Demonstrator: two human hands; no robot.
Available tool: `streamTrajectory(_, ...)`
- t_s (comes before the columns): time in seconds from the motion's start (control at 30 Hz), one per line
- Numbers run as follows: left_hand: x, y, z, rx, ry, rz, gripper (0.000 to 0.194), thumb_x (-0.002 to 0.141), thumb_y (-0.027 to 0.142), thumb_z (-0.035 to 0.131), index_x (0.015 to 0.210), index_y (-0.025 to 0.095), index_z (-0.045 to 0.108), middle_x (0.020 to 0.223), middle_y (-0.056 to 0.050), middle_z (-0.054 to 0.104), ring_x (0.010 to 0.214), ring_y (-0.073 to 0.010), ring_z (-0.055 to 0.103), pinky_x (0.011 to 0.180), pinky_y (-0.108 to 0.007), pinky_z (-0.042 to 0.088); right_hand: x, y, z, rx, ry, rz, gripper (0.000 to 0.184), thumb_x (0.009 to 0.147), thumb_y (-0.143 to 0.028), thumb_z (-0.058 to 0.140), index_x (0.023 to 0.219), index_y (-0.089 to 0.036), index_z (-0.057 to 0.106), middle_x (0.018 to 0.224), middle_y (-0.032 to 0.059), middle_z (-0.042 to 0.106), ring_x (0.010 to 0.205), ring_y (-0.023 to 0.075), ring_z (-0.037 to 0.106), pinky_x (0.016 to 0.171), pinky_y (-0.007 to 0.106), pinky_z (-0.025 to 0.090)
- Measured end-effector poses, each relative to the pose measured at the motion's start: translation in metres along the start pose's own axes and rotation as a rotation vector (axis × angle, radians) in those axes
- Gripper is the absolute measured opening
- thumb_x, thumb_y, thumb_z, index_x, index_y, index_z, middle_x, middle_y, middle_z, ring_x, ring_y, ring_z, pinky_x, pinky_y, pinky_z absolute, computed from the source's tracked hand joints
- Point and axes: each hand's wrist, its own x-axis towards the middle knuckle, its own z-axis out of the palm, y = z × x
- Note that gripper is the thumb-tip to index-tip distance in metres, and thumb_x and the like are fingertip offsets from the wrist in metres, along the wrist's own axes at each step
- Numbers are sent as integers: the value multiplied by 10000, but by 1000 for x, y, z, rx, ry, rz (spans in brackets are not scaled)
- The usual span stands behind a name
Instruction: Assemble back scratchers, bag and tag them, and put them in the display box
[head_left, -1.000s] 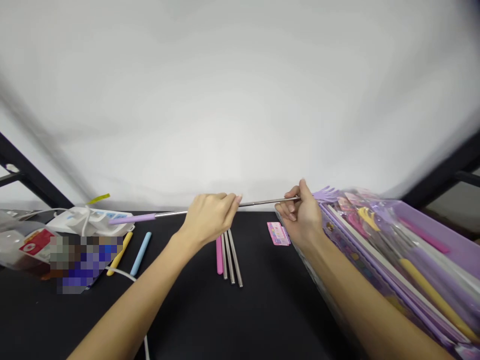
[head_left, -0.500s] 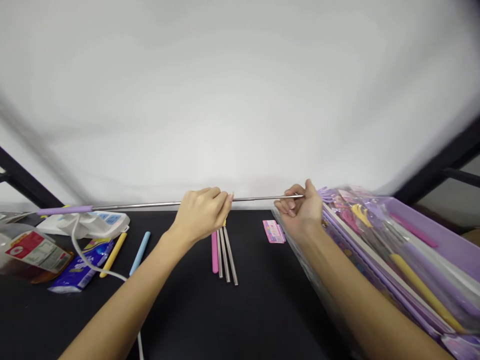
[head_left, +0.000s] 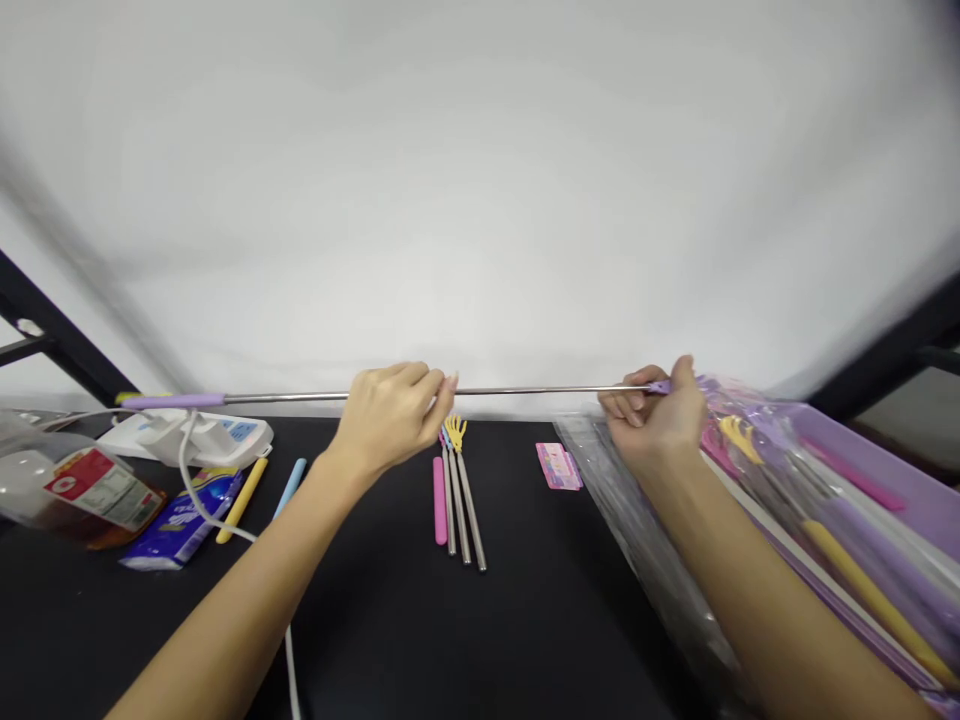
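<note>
A long telescopic back scratcher (head_left: 540,390) stretches level across the view, with a purple handle (head_left: 172,401) at its left end. My left hand (head_left: 396,415) is closed around the middle of its thin metal rod. At the right end, my right hand (head_left: 656,415) grips the rod by its small purple head, partly hidden by the fingers. Below, on the black table (head_left: 480,640), lie several shorter metal back scratchers (head_left: 466,510) with small hand-shaped heads, a yellow one clearest. Beside them is a pink handle tube (head_left: 439,500).
At right, a purple bin (head_left: 847,440) holds bagged back scratchers, with clear plastic bags (head_left: 637,530) beside it. A pink card (head_left: 559,466) lies mid-table. At left are a power strip (head_left: 247,440), a bottle (head_left: 97,490), a blue packet (head_left: 184,520), and yellow (head_left: 241,500) and blue (head_left: 290,485) tubes.
My right hand has moved right, away from my left hand, and a purple head now shows in its fingers. The purple handle sits closer to my left hand. The view has shifted slightly.
</note>
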Motion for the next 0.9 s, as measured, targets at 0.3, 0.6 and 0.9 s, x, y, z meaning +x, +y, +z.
streamTrajectory(0.3,7,18,-2,-33,69,9,462,993,288,319,600,164,528,521,-23,519,467,-122,457,495,-294,184,-27,21,23,8,-90,154,636,920,-654,356,519,-184,505,353,-34,369,299,61,251,377,226,250)
streamTrajectory(0.6,0,15,10,-14,-20,-98,485,1000,281,296,592,166,533,494,-27,533,422,-129,451,493,-304,182,-37,27,30,9,-141,113,594,921,-630,390,559,-180,527,424,-16,456,331,71,334,376,222,270)
streamTrajectory(0.9,-1,9,14,10,27,-136,470,988,281,320,583,167,528,484,-36,551,410,-136,478,488,-303,193,-36,24,34,-11,-75,22,596,902,-648,417,558,-175,532,459,-27,450,352,62,352,356,204,278)
